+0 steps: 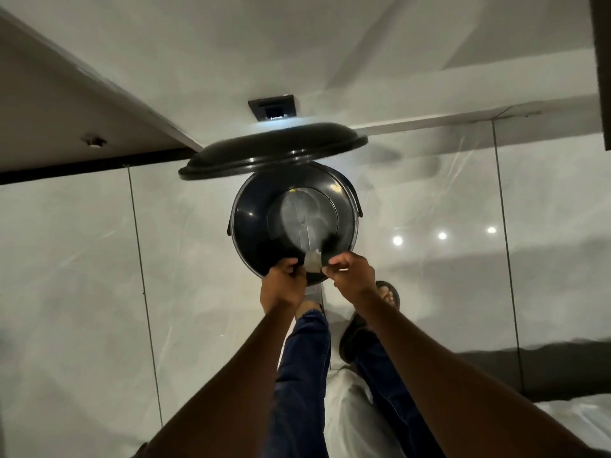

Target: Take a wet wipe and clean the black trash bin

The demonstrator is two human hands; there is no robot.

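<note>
The round black plastic trash bin (261, 223) is standing open on the glossy pale tiled floor (76, 259), its domed black lid (274, 150) tipped up. At the near rim, the left hand (282, 284) and right hand (352, 276) are pinching a small folded grey wet wipe (312, 261) between closed fingertips. They seem to be unfolding it; next, wiping calls for pressing it against the rim.

arms: bare — no sleeves in view
trousers (305, 368): dark blue denim
footwear (390, 294): dark open-toed sandals — toes showing
</note>
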